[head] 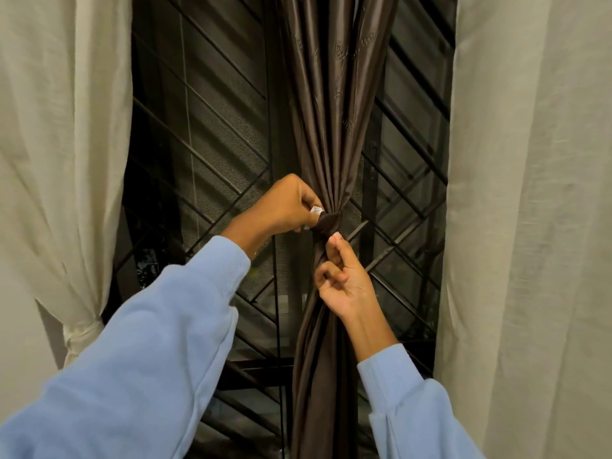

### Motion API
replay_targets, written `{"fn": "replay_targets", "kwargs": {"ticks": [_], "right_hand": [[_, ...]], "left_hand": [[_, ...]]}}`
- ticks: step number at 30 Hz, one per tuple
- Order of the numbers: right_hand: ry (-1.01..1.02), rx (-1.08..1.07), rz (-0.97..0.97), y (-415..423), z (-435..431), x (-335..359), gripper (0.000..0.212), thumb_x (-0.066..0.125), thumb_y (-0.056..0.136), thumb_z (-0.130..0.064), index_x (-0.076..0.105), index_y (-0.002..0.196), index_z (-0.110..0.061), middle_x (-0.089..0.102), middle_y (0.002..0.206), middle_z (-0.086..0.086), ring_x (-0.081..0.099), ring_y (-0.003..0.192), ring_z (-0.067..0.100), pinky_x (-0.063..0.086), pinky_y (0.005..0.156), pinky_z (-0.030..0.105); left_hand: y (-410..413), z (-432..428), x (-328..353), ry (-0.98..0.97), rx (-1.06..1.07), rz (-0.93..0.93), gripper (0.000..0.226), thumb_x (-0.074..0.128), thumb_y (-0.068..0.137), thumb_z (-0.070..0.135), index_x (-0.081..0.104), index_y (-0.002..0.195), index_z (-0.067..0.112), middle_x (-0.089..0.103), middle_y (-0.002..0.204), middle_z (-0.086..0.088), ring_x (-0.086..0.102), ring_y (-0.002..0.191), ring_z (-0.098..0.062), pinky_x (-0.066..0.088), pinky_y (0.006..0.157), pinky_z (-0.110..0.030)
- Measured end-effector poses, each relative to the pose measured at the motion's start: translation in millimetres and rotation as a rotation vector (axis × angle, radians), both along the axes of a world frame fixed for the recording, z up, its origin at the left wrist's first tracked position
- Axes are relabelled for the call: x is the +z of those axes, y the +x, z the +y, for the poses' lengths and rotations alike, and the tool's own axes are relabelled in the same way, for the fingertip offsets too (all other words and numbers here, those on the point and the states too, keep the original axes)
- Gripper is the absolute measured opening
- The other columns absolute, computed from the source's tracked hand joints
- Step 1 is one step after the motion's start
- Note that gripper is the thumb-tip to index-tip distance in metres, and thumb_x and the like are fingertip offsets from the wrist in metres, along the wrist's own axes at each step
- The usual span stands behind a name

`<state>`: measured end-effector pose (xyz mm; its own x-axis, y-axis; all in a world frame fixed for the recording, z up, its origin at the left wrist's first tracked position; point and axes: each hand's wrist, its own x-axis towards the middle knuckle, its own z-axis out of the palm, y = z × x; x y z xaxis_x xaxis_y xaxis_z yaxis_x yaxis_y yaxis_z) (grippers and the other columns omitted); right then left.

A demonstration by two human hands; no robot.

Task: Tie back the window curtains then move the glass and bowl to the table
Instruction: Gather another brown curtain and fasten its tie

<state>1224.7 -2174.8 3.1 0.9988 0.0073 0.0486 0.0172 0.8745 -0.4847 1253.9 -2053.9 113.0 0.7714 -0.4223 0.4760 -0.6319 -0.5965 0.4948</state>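
A dark brown satin curtain [331, 104] hangs gathered in the middle of the window. A brown tie band [326, 224] is wrapped round it at mid height. My left hand [288, 203] pinches the left end of the band against the curtain. My right hand [344, 276] sits just below the band, fingers curled, with the fingertips holding the band's other end at the bunched fabric. Both arms wear light blue sleeves. The glass and the bowl are not in view.
A cream curtain [59, 144] hangs at the left, tied low with a cream band [79, 332]. Another cream curtain [530, 210] hangs loose at the right. Behind them is a dark window with a black diagonal metal grille [205, 154].
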Motion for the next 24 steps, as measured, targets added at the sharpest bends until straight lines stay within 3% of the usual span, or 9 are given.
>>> {"fn": "replay_targets", "kwargs": {"ticks": [3,6,11,14,19,24], "right_hand": [[-0.096,-0.079,0.014,0,-2,3,0.005,0.07,0.087,-0.02,0.068,0.083,-0.018,0.073,0.074,-0.003,0.033,0.031,0.004,0.048,0.047,0.017],[-0.229,-0.183,0.02,-3,-3,4,0.006,0.072,0.087,-0.022,0.071,0.086,-0.017,0.072,0.073,-0.006,0.034,0.035,0.003,0.047,0.049,0.016],[-0.412,-0.27,0.028,-3,-1,4,0.01,0.073,0.087,-0.025,0.074,0.096,-0.021,0.076,0.085,-0.003,0.034,0.04,0.003,0.044,0.049,0.018],[-0.479,-0.36,0.024,-3,6,10,0.006,0.072,0.088,-0.022,0.075,0.093,-0.022,0.077,0.086,0.0,0.038,0.04,0.002,0.041,0.048,0.018],[-0.418,-0.391,0.048,-7,16,14,0.009,0.069,0.09,-0.018,0.071,0.095,-0.025,0.077,0.081,-0.001,0.038,0.044,0.002,0.037,0.045,0.017],[-0.287,-0.259,0.004,-10,16,11,0.012,0.063,0.094,-0.017,0.065,0.101,-0.027,0.077,0.086,0.001,0.031,0.043,0.004,0.038,0.044,0.015]], "left_hand": [[-2,0,3,0.028,0.02,-0.06,0.018,0.067,0.081,0.005,0.069,0.072,0.019,0.062,0.056,0.001,0.052,0.044,-0.009,0.043,0.049,-0.023],[-3,-1,-1,-0.081,0.076,-0.088,0.024,0.063,0.085,0.005,0.063,0.068,0.023,0.061,0.057,0.001,0.053,0.041,-0.01,0.042,0.048,-0.023],[-9,3,2,-0.13,0.042,0.054,0.009,0.06,0.087,0.0,0.066,0.08,0.0,0.058,0.061,-0.009,0.048,0.037,-0.01,0.038,0.039,-0.016],[-11,2,3,-0.144,0.035,0.088,0.007,0.061,0.087,0.0,0.067,0.088,-0.004,0.057,0.063,-0.014,0.044,0.041,-0.012,0.035,0.038,-0.017],[-11,-2,8,-0.071,0.096,0.075,0.006,0.067,0.081,0.001,0.071,0.084,0.002,0.058,0.056,0.001,0.043,0.044,-0.009,0.035,0.04,-0.015],[-11,-7,18,0.048,0.163,0.045,0.007,0.071,0.078,0.005,0.072,0.082,-0.001,0.064,0.07,-0.012,0.05,0.052,-0.011,0.041,0.047,-0.019]]}}
